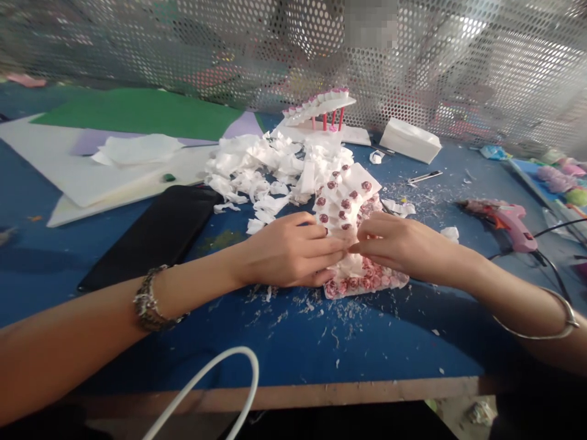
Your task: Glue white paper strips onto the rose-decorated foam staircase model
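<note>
A craft piece of white board and tissue with dark red paper rosettes stands at the middle of the table. Its base is edged with pink paper roses. My left hand comes over its left side, fingers closed together and pointing right. From the other side my right hand bends in with its fingers pinched. The fingertips of both hands meet over the craft piece's lower front. What is between them is hidden or too small to make out.
Torn white tissue lies heaped behind. At the back are a small model on red posts and a tissue pack. A utility knife and pink glue gun lie right, a black case left. A white cable loops in front.
</note>
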{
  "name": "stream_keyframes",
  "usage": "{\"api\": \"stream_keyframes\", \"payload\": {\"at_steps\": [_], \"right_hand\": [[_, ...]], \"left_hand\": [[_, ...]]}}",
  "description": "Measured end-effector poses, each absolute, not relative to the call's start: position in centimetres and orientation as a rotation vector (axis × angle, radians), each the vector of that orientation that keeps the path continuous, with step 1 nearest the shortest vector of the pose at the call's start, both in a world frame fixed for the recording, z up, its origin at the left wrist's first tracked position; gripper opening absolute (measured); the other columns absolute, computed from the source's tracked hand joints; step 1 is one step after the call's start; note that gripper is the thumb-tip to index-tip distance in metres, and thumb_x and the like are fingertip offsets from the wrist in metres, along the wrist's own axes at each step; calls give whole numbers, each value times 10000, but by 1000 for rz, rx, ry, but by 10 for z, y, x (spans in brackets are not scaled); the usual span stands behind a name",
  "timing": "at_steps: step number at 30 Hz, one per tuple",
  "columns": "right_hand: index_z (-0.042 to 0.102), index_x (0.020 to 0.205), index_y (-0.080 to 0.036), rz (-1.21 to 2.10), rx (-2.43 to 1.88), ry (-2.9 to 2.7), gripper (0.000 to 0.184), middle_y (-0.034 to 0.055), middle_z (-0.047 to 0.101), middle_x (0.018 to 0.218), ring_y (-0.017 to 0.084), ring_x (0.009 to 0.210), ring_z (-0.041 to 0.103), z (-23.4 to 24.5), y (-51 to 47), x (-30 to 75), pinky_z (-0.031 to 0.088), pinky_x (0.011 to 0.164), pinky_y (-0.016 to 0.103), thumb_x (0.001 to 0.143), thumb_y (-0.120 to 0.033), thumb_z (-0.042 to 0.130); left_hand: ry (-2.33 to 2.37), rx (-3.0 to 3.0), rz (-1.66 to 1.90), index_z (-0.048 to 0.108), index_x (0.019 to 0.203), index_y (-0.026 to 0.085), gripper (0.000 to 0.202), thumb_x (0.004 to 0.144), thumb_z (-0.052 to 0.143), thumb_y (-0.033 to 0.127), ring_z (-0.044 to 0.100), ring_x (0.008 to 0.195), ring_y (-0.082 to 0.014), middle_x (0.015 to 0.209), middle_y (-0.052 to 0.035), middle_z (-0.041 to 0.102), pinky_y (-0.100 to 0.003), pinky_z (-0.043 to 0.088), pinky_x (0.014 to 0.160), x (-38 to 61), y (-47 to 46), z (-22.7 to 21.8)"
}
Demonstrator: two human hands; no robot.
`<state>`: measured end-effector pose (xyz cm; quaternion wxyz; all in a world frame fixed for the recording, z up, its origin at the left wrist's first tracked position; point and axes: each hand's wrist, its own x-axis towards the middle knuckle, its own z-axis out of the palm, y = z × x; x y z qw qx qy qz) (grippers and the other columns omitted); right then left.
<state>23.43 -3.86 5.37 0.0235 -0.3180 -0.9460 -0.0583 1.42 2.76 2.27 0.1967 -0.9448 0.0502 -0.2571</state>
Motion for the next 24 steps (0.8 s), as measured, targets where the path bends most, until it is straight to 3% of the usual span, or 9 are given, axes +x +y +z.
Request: {"api": "stream_keyframes", "payload": {"at_steps": [4, 10, 20, 24], "right_hand": [[625, 989, -148, -190, -1028, -3000, 286, 48, 510, 772, 119, 695, 411, 57, -40, 238, 335, 576, 255, 878, -127, 361], [617, 1011, -178, -11, -1099, -2927, 308, 54, 516, 851, 110, 746, 459, 65, -40, 245, 360, 610, 247, 921, -247, 331], [619, 965, -162, -42, -1008, -3048, 261, 23, 478, 756, 93, 641, 370, 66, -43, 242, 272, 522, 220, 875, -114, 378], [610, 991, -174, 77, -1055, -3005, 297, 32, 506, 821, 88, 666, 419, 70, -42, 245, 317, 559, 227, 919, -226, 326]], "left_hand": [[152, -2632, -700, 637, 920, 168, 246, 878, 423, 282, 575, 763, -115, 1017, 0, 689, -274, 394, 663, 16, 24, 23], [148, -2630, -688, 633, 924, 170, 288, 900, 381, 308, 568, 807, -124, 957, 9, 694, -277, 385, 704, 17, 21, 22], [88, -2664, -656, 632, 971, 170, 326, 907, 374, 357, 546, 810, -140, 1042, -5, 671, -302, 367, 723, 18, 21, 21], [98, -2699, -684, 630, 977, 186, 317, 907, 374, 359, 552, 812, -129, 991, 9, 686, -295, 366, 738, 17, 23, 21]]}}
